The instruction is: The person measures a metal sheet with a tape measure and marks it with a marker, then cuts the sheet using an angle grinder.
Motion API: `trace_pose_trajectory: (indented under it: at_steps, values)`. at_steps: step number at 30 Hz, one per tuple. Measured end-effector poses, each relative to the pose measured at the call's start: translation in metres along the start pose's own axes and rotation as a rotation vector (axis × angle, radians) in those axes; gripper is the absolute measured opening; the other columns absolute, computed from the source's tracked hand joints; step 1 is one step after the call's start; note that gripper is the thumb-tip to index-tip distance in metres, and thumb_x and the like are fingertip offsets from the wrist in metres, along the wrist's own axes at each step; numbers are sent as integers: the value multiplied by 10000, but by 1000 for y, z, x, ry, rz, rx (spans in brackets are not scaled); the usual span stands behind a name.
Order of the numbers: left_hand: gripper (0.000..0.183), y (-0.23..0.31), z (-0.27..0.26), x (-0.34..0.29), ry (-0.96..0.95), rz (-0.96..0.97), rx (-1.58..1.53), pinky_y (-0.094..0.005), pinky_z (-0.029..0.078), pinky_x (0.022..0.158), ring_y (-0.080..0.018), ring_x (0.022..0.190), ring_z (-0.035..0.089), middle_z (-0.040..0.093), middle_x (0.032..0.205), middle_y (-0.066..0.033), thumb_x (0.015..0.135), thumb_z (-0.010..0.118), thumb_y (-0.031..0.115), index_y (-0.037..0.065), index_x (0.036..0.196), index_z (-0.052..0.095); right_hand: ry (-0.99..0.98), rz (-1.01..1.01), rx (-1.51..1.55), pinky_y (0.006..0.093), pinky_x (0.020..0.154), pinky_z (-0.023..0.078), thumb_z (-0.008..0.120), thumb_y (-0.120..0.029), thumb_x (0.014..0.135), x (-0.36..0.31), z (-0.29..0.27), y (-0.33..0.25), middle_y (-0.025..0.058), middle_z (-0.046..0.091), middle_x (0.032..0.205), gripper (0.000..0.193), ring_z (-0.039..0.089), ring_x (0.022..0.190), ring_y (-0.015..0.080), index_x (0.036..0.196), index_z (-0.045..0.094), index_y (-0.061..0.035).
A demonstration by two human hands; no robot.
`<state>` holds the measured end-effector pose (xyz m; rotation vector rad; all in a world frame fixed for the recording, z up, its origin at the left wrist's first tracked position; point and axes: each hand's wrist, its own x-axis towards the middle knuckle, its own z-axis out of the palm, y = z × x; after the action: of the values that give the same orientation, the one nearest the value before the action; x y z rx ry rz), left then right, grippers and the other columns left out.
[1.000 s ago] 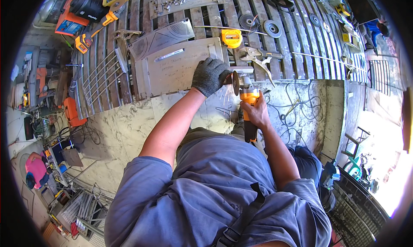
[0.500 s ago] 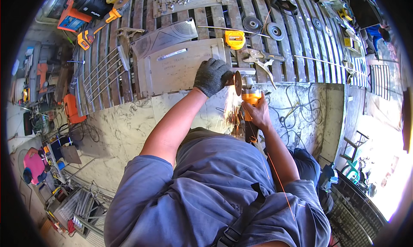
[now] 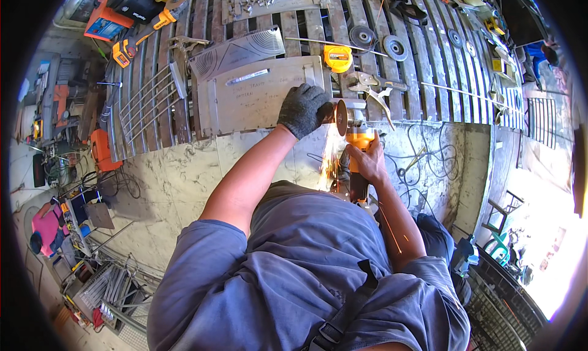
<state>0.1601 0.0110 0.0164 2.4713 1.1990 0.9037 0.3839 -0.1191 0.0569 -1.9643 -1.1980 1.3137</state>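
My right hand [image 3: 369, 161] is bare and wrapped round the yellow and black body of an angle grinder [image 3: 361, 138]. Its disc [image 3: 341, 117] stands upright at the table's near edge, touching a small metal piece [image 3: 349, 100]. Orange sparks [image 3: 329, 163] stream down from there toward my waist. On the left of the disc, my left hand [image 3: 302, 110], in a dark grey glove, is closed at the end of that piece; its fingertips and exact grip are hidden. Under the glove lies a flat metal plate [image 3: 239, 109] with handwriting and a marker pen [image 3: 247, 76] on it.
On the slatted metal table [image 3: 422, 103] are a yellow tape measure [image 3: 338, 58], locking pliers [image 3: 372, 83], grinding discs [image 3: 395, 47] and a welded rod rack [image 3: 150, 103]. Cables [image 3: 438, 155] lie on the floor to the right. A person in pink [image 3: 46, 228] is at far left.
The grinder and both hands hold nearly the same place while sparks keep flying in a changed spray. The view has shifted slightly. The person in pink at far left has changed posture.
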Motion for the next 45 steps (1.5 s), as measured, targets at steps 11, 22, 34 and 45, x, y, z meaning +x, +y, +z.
trace_pose_trajectory:
  at_steps: [11,22,34,45]
  values:
    - [205,1,-1,0,-4,-2,-19,-436,513,826,-314,922,645,691,980,-70,896,721,294,121,1006,729,11,3,51,407,855,554,788,-253,796,1,0,-2,181,708,1021,598,698,914,290,1237,497,26]
    - [241,1,-1,0,-2,-7,-3,-437,517,829,-315,932,645,698,993,-70,861,745,284,128,1044,739,-28,20,133,388,895,542,788,-224,815,4,0,1,158,715,1054,595,692,954,259,1265,477,9]
    - [227,2,-3,0,5,-21,-14,-437,515,837,-309,942,644,698,994,-68,851,747,262,133,1038,739,-3,-2,74,394,890,532,779,-204,831,2,2,3,158,714,1046,571,681,947,259,1266,483,18]
    - [207,-4,5,-4,27,4,-2,-440,512,846,-312,945,639,692,997,-77,877,723,286,123,1004,732,-30,10,87,391,861,548,777,-180,834,-3,-4,17,135,701,1058,527,688,937,238,1260,520,-3]
